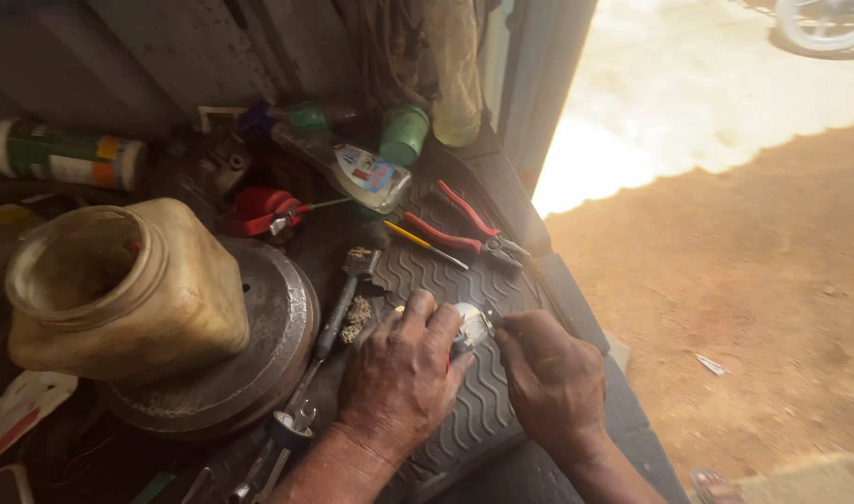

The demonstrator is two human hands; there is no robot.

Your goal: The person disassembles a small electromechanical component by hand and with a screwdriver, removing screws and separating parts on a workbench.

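Observation:
My left hand (401,369) is closed over a small shiny metal part (471,326) and presses it onto a black ribbed rubber mat (464,415). My right hand (553,378) is right beside it, with its fingertips pinched at the part's right edge. Whatever sits between those fingertips is too small to make out. Most of the part is hidden under my left fingers.
Red-handled pliers (464,229) and a thin yellow tool (425,245) lie on the mat behind my hands. A dirty yellowish plastic jar (119,289) stands on a round metal drum (277,327) at the left. Wrenches (287,439), bottles (352,168) and a green cup (403,133) crowd the bench. Bare dirt ground (744,280) is on the right.

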